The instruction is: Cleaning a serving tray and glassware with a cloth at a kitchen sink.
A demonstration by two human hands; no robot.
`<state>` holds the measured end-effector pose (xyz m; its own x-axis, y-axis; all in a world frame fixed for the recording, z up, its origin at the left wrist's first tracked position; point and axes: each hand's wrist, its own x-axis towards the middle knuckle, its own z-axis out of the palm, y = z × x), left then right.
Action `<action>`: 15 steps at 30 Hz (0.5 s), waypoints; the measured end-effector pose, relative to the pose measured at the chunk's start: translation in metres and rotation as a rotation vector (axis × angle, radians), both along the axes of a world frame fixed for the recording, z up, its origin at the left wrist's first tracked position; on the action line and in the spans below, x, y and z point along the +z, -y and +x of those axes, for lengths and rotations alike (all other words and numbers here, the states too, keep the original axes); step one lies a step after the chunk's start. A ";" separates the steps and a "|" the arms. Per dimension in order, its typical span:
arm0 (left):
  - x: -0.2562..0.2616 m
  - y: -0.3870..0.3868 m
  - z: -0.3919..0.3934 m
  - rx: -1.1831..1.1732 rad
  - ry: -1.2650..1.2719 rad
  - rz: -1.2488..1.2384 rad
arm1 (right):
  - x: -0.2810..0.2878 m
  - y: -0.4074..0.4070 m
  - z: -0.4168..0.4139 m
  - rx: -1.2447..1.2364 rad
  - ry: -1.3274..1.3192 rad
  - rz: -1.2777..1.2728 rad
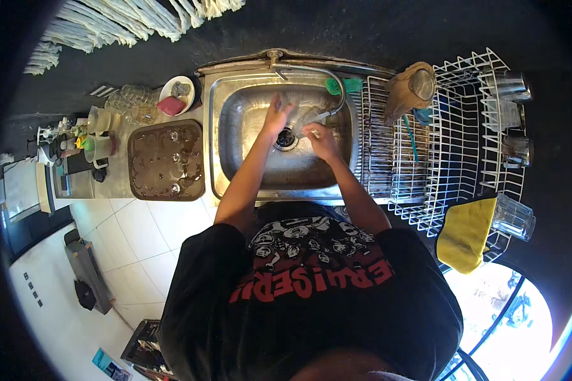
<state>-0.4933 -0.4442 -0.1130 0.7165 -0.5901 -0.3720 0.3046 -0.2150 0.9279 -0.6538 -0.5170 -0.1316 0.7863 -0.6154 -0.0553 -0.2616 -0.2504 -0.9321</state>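
Note:
Both hands are over the stainless-steel sink basin (248, 166). My left hand (278, 118) is left of the drain (286, 138), fingers apart and blurred, with nothing seen in it. My right hand (320, 140) is right of the drain, just below the spout end of the curved faucet (339, 85). Its fingers are bent, and a pale blur, perhaps running water, shows at the fingertips. Whether it holds anything is unclear. A green scouring pad (352, 85) lies on the sink's back right rim.
Left of the sink, a wet brown tray (167, 162) stands before a white bowl (190, 90) and glass jars (133, 97). Rightward are a white wire dish rack (457, 133), a brown pitcher-like vessel (410, 88), a yellow cloth (467, 235) and several glasses (514, 216).

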 end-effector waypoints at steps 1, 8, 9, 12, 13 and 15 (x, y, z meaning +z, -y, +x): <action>0.012 0.004 0.009 0.001 0.001 -0.001 | 0.002 -0.003 0.000 0.001 0.001 -0.001; 0.027 0.054 0.051 -0.047 -0.436 -0.326 | 0.016 -0.018 -0.010 0.139 -0.043 0.114; 0.027 0.058 0.051 -0.052 -0.436 -0.330 | 0.014 -0.019 -0.014 0.136 -0.043 0.108; 0.026 0.057 0.043 0.064 -0.468 -0.329 | 0.015 -0.031 -0.025 -0.347 0.226 1.238; 0.029 0.054 0.035 0.065 -0.466 -0.329 | 0.015 -0.031 -0.029 -0.419 0.343 1.447; 0.038 0.040 0.013 -0.427 -0.101 0.052 | 0.011 -0.031 -0.038 -0.492 0.468 1.653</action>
<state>-0.4802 -0.4840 -0.0752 0.3715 -0.8039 -0.4645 0.2668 -0.3867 0.8828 -0.6917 -0.4858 -0.1209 0.6955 -0.3166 -0.6450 0.3172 0.9408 -0.1197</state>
